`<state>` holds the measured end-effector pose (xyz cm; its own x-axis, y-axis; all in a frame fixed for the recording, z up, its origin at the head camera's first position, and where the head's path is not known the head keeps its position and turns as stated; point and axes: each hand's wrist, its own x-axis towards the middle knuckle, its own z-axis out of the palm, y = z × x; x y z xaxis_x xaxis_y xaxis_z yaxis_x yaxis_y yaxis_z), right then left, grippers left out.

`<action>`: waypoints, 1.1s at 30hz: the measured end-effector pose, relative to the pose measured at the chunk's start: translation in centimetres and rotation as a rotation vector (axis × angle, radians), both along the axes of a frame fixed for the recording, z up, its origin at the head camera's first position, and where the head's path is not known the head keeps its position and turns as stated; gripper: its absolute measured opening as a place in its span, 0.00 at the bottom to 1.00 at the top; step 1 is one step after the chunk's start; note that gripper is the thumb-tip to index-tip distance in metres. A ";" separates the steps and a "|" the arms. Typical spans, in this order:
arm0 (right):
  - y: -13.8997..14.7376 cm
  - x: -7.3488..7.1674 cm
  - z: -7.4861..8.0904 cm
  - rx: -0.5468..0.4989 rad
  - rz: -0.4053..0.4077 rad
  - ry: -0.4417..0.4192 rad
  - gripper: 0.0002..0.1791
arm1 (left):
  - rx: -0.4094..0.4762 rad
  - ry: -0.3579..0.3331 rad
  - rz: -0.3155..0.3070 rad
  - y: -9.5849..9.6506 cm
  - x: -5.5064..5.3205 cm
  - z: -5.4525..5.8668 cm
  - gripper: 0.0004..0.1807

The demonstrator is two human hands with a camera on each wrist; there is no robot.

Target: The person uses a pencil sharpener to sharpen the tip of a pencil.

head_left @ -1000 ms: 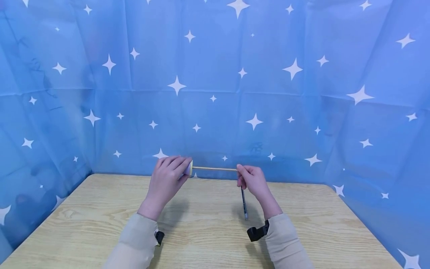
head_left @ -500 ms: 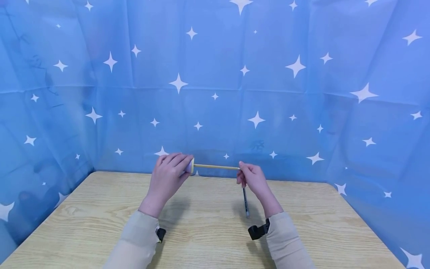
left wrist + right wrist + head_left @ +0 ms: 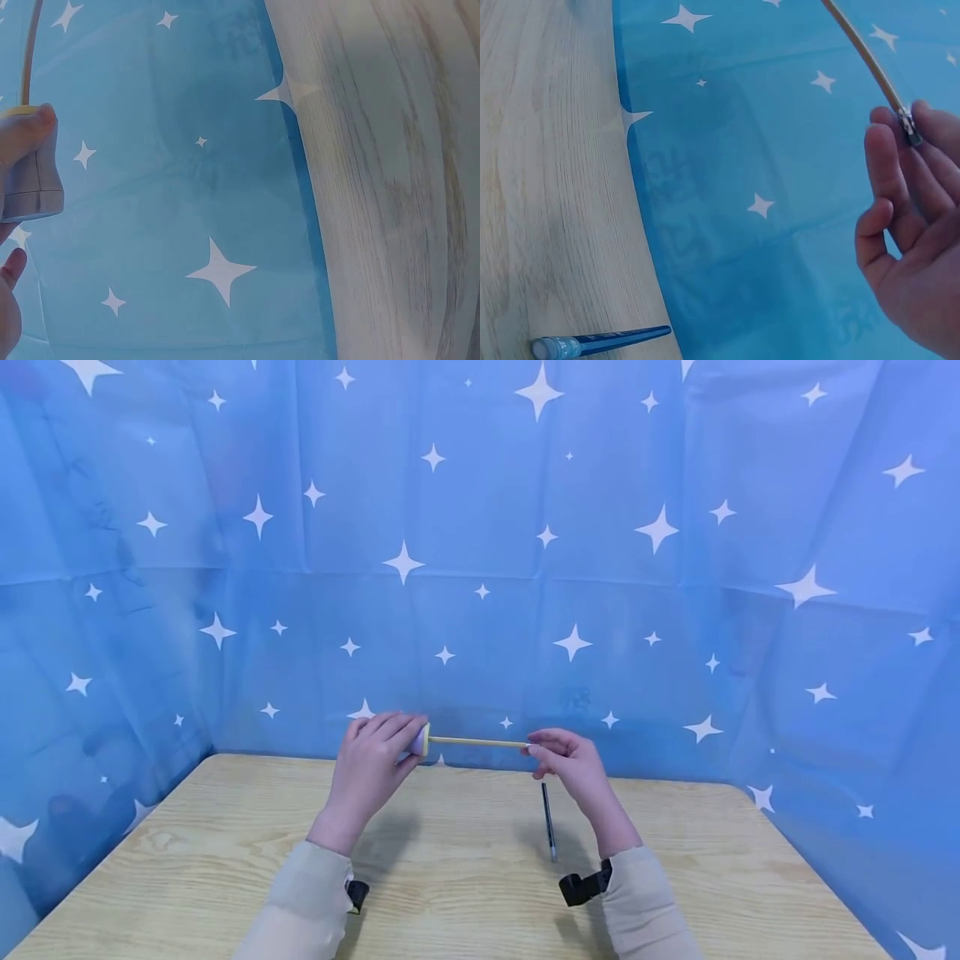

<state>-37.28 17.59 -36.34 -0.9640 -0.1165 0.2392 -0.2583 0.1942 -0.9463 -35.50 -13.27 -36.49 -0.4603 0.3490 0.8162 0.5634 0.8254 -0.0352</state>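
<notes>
My left hand [image 3: 369, 768] grips a small pale lavender pencil sharpener [image 3: 37, 176] with a yellow rim. A yellow pencil [image 3: 480, 742] runs level from that rim toward the right, its tip hidden in the sharpener. At its other end, my right hand [image 3: 573, 768] pinches the pencil between thumb and fingers. The right wrist view shows the silvery ferrule and dark end of this pencil [image 3: 877, 71] at the fingertips, with the other fingers loosely bent below. Both hands are raised above the table's far part.
A dark blue pencil [image 3: 549, 822] with a pale eraser end lies on the wooden table [image 3: 465, 877] below the right hand. Behind the table's far edge hangs a blue curtain [image 3: 480, 527] with white stars. Each wrist carries a black camera.
The right hand's fingers have shifted around the yellow pencil's end, straightening with the thumb lower. The left hand keeps its grip on the sharpener. The head view has tilted slightly.
</notes>
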 end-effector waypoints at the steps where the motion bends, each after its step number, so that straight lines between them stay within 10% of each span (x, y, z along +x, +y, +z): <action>1: 0.0 0.0 -0.1 0.000 0.004 0.004 0.17 | 0.002 -0.003 0.001 0.0 0.0 -0.1 0.32; 33: -0.8 0.1 -0.5 0.020 -0.077 0.005 0.17 | -0.015 0.071 0.001 0.7 0.1 -0.1 0.29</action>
<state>-37.18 16.84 -36.88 -0.9691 -0.0466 0.2421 -0.2462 0.2329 -0.9408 -35.43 -12.60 -36.60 -0.4018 0.3613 0.8414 0.5585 0.8249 -0.0875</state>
